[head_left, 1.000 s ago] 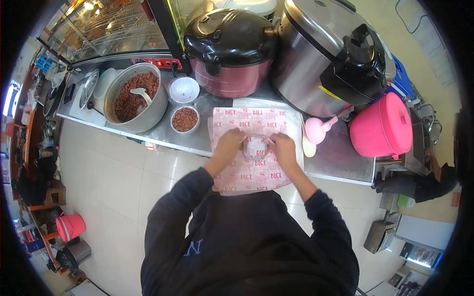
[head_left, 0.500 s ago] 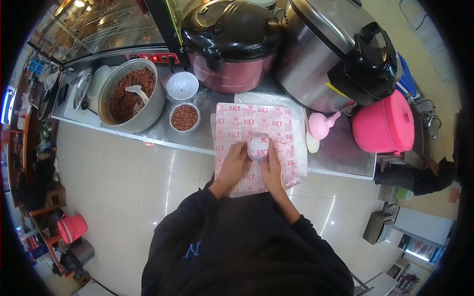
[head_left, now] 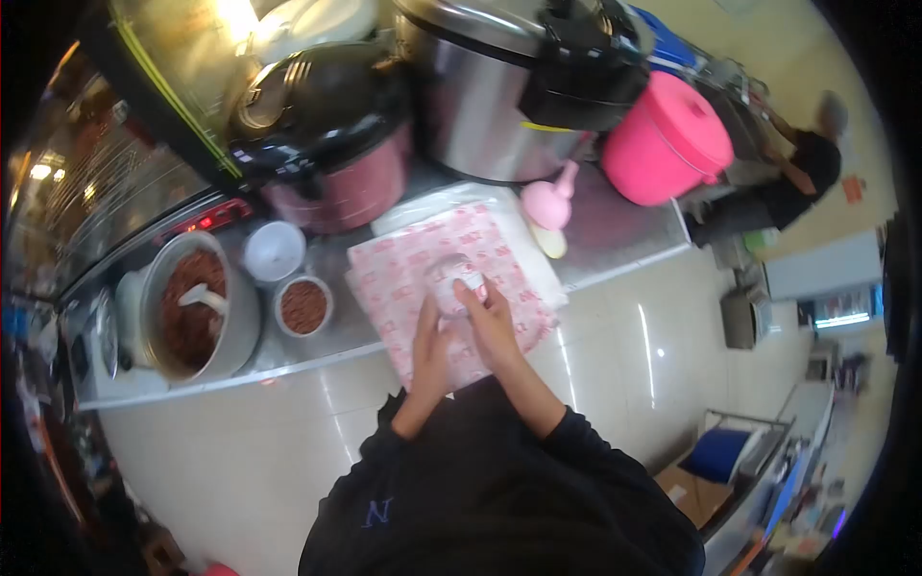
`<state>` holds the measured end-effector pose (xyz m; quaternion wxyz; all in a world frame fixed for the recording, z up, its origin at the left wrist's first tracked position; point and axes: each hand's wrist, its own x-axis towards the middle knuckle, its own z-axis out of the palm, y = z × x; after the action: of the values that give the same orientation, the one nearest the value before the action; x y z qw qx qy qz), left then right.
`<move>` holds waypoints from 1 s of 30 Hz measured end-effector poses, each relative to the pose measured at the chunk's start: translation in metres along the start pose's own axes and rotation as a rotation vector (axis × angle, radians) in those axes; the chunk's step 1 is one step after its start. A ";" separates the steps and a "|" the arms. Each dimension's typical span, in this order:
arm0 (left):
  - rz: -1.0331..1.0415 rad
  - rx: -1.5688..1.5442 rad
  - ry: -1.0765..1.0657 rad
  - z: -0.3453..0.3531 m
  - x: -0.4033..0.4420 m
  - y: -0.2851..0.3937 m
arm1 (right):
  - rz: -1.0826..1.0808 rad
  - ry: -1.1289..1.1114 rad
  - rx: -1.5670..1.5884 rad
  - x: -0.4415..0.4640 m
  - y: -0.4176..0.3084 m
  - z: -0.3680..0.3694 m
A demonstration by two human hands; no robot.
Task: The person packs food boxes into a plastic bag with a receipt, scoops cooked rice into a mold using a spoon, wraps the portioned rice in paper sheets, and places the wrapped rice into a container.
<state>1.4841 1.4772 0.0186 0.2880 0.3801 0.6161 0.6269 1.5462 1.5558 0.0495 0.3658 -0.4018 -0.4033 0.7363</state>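
Note:
A small parcel of rice wrapped in printed paper (head_left: pixel 449 276) sits between my two hands, over a stack of white sheets with pink "RICE" print (head_left: pixel 389 264). My left hand (head_left: pixel 431 348) holds its left side. On the other side my right hand (head_left: pixel 490 324) grips it, with the thumb across its top; the parcel's underside is hidden. Left of the sheets stand a small bowl of reddish-brown rice (head_left: pixel 305 307) and a white bowl (head_left: pixel 276 252). Further left is a large metal pot (head_left: pixel 245 322) of the same rice, with a white rice paddle (head_left: pixel 204 297) in it.
Behind the sheets stand a pink-and-black rice cooker (head_left: pixel 336 182) and a larger steel one (head_left: pixel 471 115). A pink scoop (head_left: pixel 547 204) and a pink lidded bucket (head_left: pixel 663 144) are to the right. A glass display cabinet (head_left: pixel 106 192) rises at left. Another person (head_left: pixel 802 178) stands beyond the counter's right end.
My view has turned and shifted, so the counter now slants. The right thumb has moved onto the parcel's top, and the parcel appears tilted. Both hands stay on it.

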 end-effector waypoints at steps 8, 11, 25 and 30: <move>-0.583 -0.821 -0.081 0.017 0.027 0.062 | -0.657 -0.164 -0.963 -0.020 -0.061 -0.043; -0.404 -0.462 -0.367 0.025 0.046 0.063 | -0.613 -0.374 -0.993 -0.012 -0.098 -0.078; -0.280 -0.334 -0.318 0.261 0.166 0.185 | -0.912 0.001 -1.481 0.251 -0.383 -0.297; -0.146 -0.271 -0.232 0.296 0.207 0.214 | -0.998 -0.081 -1.268 0.253 -0.409 -0.306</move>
<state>1.6403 1.7972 0.2417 0.4502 0.3618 0.5146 0.6338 1.8013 2.0323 0.2298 0.3388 -0.2784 -0.8890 0.1315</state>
